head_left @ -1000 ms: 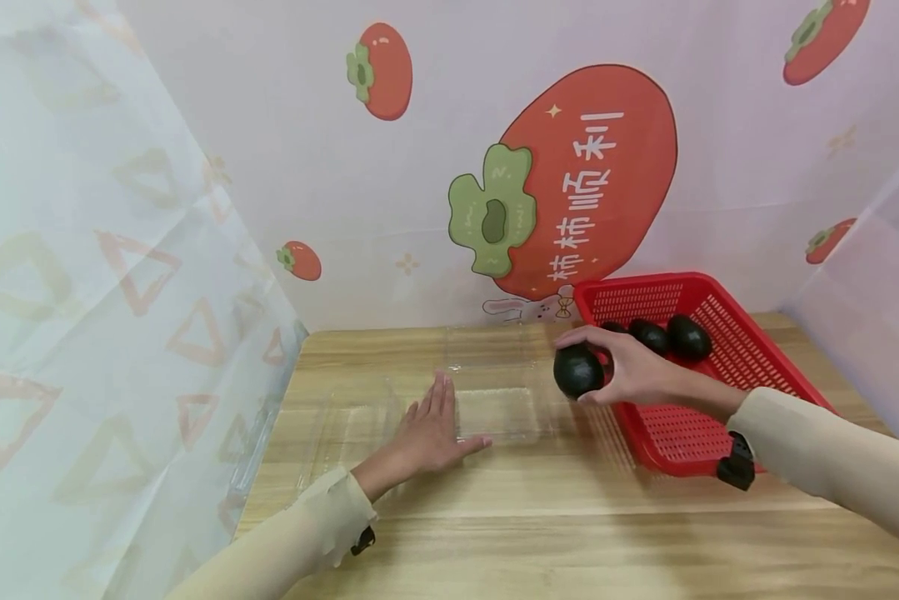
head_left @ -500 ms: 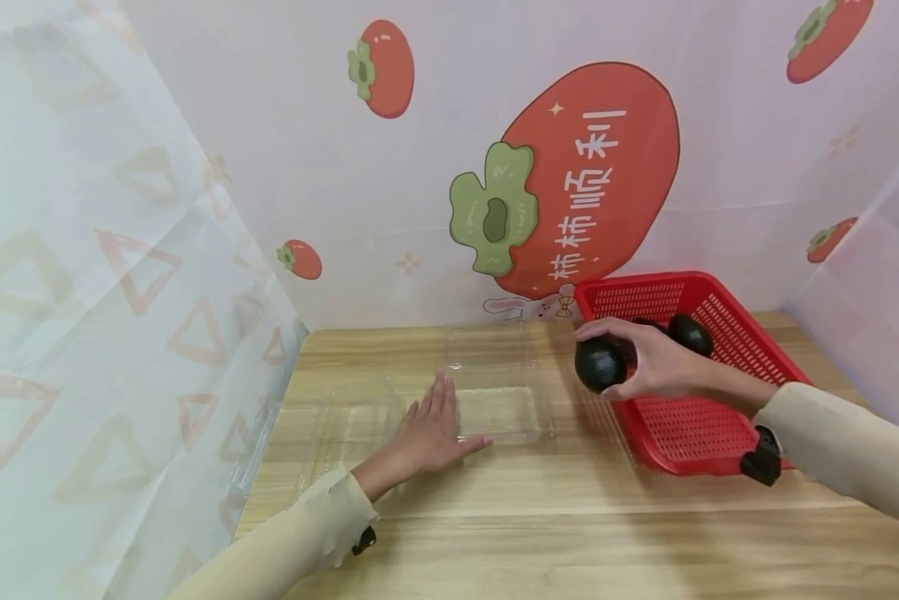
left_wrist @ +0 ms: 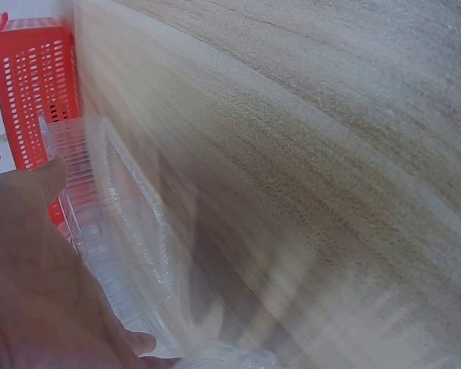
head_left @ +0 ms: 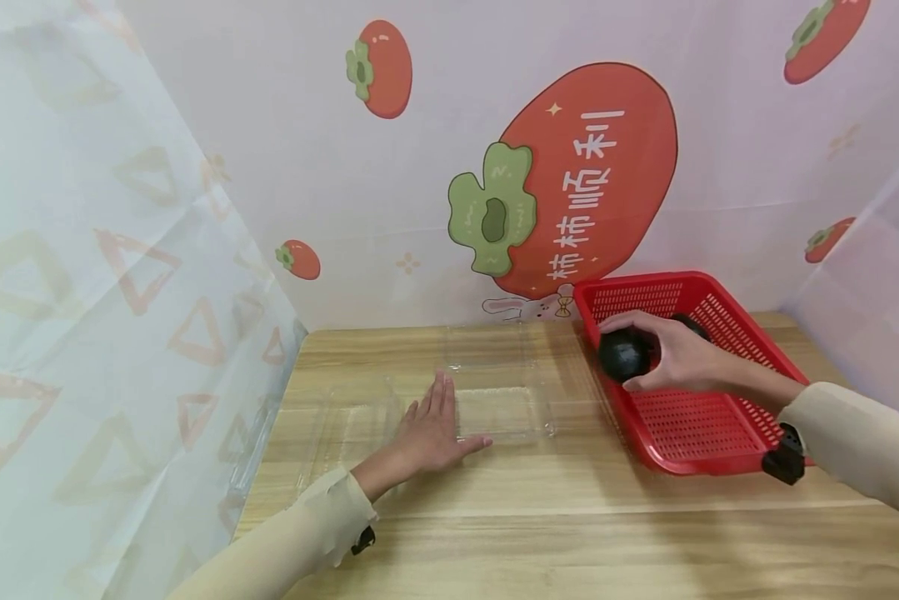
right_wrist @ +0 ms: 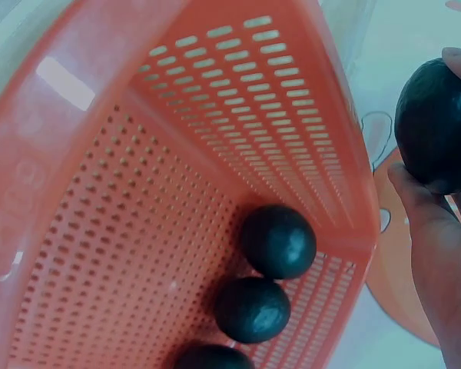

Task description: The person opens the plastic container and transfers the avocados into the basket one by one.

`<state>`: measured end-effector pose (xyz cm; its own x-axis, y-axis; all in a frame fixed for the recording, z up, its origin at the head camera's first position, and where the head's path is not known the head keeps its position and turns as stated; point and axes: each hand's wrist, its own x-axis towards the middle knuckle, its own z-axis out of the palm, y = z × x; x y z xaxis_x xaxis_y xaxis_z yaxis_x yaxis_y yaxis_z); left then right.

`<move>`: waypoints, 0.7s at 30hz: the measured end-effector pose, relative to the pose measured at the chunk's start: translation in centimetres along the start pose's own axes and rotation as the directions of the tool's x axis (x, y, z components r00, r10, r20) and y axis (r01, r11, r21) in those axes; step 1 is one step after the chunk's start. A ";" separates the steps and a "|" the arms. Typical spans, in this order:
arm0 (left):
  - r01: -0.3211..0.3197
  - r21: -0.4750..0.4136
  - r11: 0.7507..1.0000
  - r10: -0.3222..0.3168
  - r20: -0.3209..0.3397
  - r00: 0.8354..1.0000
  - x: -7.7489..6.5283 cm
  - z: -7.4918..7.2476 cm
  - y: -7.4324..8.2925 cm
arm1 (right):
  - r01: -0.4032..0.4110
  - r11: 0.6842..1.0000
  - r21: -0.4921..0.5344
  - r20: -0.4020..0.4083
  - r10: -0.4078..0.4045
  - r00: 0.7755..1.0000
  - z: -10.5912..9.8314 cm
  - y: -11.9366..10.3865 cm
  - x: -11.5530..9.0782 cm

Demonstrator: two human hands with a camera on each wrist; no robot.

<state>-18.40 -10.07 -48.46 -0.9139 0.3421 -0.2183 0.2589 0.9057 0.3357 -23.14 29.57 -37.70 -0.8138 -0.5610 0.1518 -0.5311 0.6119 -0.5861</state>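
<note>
My right hand (head_left: 685,354) grips a dark, nearly black avocado (head_left: 623,356) between thumb and fingers, over the left rim of the red basket (head_left: 692,429). In the right wrist view that avocado (right_wrist: 436,127) is held above the rim, outside the basket wall. Inside the basket lie 3 more avocados (right_wrist: 278,241), mostly hidden behind the hand in the head view. My left hand (head_left: 422,437) lies with straight, spread fingers at the left side of a clear plastic box (head_left: 497,414), its lid raised at the back.
A second clear plastic box (head_left: 353,429) stands left of the left hand. The wooden table (head_left: 509,542) ends against a back wall sheet (head_left: 419,192) printed with persimmons, with further sheets at both sides.
My right hand has moved right with the avocado, from beside the clear box to the basket's left rim. The left hand has stayed in place.
</note>
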 end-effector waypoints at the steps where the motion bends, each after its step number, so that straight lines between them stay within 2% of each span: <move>1: -0.001 0.000 1.000 0.001 -0.002 1.000 0.0 0.0 0.0 | -0.004 1.000 -0.005 -0.003 0.004 1.000 -0.1 0.1 -0.1; 11: 0.003 -0.003 1.000 -0.003 0.008 1.000 -0.7 -0.9 0.7 | -0.032 0.999 0.030 0.012 0.032 0.999 -1.1 2.0 -1.4; 17: 0.003 -0.011 1.000 -0.003 0.012 1.000 -0.7 -0.9 0.7 | -0.013 1.000 -0.009 0.014 0.014 1.000 -1.3 3.2 -1.8; 21: 0.008 -0.011 1.000 -0.008 0.012 1.000 -0.6 -0.8 0.6 | -0.030 0.999 -0.033 0.028 0.031 0.999 -1.4 3.6 -1.9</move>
<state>-17.95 -9.88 -47.40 -0.9122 0.3376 -0.2322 0.2478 0.9058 0.3436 -23.86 33.62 -38.96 -0.8227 -0.5576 0.1111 -0.5141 0.6462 -0.5640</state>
